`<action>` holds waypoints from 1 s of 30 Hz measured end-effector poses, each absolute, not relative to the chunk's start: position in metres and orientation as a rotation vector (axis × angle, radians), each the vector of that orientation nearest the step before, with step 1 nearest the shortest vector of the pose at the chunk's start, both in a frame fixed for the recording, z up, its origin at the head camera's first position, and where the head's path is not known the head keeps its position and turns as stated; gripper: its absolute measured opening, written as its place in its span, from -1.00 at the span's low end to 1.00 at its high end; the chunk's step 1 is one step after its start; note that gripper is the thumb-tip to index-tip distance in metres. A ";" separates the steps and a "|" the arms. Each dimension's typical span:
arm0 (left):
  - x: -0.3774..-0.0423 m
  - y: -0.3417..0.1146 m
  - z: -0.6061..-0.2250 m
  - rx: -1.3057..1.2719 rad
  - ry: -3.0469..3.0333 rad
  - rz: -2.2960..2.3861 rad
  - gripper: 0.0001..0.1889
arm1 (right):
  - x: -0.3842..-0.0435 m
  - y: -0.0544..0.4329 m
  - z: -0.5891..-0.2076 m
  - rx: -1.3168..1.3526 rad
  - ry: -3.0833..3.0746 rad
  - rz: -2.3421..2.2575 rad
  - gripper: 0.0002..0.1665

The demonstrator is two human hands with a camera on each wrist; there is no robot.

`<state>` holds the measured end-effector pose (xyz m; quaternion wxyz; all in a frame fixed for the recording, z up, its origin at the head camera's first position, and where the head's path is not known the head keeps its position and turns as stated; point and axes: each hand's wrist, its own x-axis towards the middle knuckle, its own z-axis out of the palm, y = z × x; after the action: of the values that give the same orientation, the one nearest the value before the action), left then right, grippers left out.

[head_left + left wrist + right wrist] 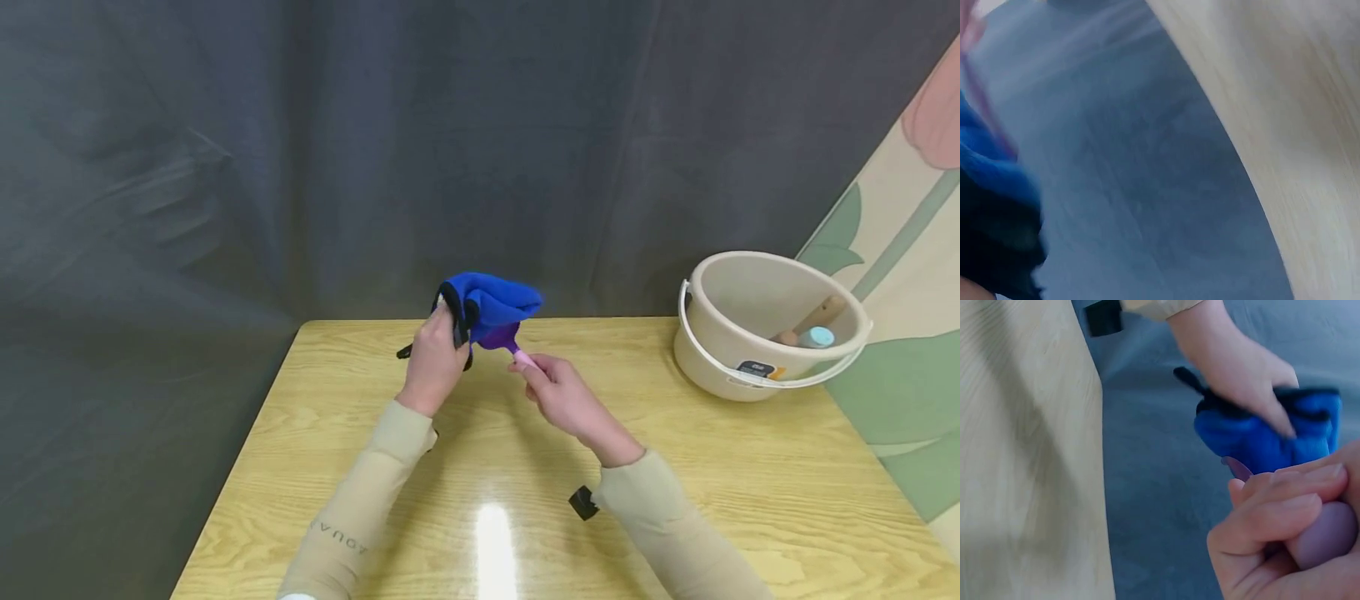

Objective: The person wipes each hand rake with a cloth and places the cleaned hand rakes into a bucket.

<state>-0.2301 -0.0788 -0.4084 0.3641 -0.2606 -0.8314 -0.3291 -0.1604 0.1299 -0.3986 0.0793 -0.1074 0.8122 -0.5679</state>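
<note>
My left hand [437, 357] grips a bunched blue cloth [498, 302] with black edging and a short black strap, held above the far part of the table. In my right hand [566, 396] is the pink handle of a purple spoon [501, 336]. The cloth lies against the spoon's head and hides part of it. In the right wrist view, fingers curl round the rounded handle end [1325, 536], and the left hand [1244, 372] holds the cloth [1260, 440] just beyond. The left wrist view catches only blurred cloth [997, 172] at its left edge.
A cream bucket [697, 367] with a white handle stands at the table's back right. It holds a wooden-handled thing [821, 315] and a light-blue-capped thing [816, 337]. A dark curtain [480, 158] hangs behind the wooden table [300, 500].
</note>
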 end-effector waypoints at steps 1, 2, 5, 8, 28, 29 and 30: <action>-0.231 -0.083 -0.406 -0.609 -2.115 -0.880 -0.73 | -0.160 0.132 -0.400 -0.312 2.422 -1.691 -0.51; -0.233 -0.088 -0.404 -0.537 -2.086 -0.916 -0.81 | -0.159 0.133 -0.401 -0.296 2.408 -1.692 -0.50; -0.238 -0.100 -0.394 -0.337 -1.962 -1.017 -0.84 | -0.158 0.135 -0.403 -0.269 2.388 -1.697 -0.52; -0.241 -0.105 -0.386 -0.259 -1.838 -1.063 -0.76 | -0.158 0.135 -0.403 -0.261 2.377 -1.710 -0.53; -0.225 -0.068 -0.422 -0.859 -2.061 -0.660 -0.51 | -0.152 0.125 -0.385 -0.344 2.503 -1.661 -0.57; -0.224 -0.067 -0.423 -0.852 -2.062 -0.663 -0.53 | -0.152 0.125 -0.386 -0.343 2.506 -1.661 -0.58; -0.223 -0.066 -0.423 -0.843 -2.062 -0.667 -0.57 | -0.152 0.125 -0.386 -0.341 2.505 -1.664 -0.59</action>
<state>-0.2228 -0.0657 -0.4230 0.3969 -0.3329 -0.8138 -0.2635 -0.1517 0.1246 -0.3859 0.0575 -0.1124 0.8264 -0.5488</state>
